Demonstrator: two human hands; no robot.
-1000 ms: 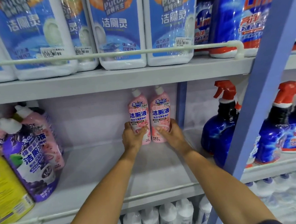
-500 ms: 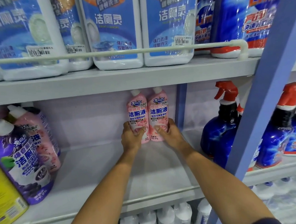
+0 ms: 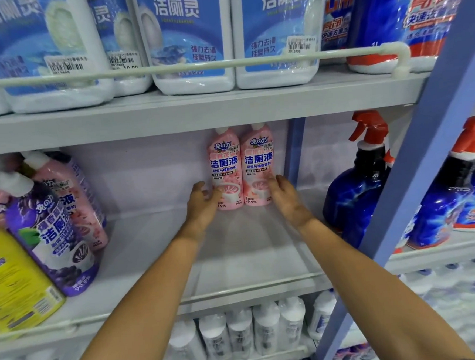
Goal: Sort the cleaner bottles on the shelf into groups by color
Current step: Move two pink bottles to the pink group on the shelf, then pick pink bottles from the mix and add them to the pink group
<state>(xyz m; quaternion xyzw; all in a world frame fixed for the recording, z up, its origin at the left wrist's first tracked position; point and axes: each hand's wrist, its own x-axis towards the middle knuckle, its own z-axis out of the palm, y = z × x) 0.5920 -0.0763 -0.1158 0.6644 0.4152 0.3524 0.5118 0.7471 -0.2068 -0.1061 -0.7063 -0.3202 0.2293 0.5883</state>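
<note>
Two pink cleaner bottles stand upright side by side at the back of the middle shelf (image 3: 162, 249), the left one (image 3: 224, 166) touching the right one (image 3: 258, 164). My left hand (image 3: 204, 203) sits at the lower left of the left bottle, fingers loose, thumb by its base. My right hand (image 3: 286, 197) rests against the lower right side of the right bottle with relaxed fingers. At the shelf's left end stand a purple bottle (image 3: 52, 237), another pink bottle (image 3: 75, 202) behind it and a yellow bottle (image 3: 13, 280).
Dark blue spray bottles with red triggers (image 3: 357, 188) stand right of the pink pair, beyond a blue upright post (image 3: 424, 138). White and blue bottles (image 3: 190, 39) fill the shelf above behind a rail. White bottles (image 3: 241, 331) fill the shelf below.
Both hands gripped the two pink bottles and set them against the back of the shelf. Now the fingers have loosened and slipped down and outward from the bottles.
</note>
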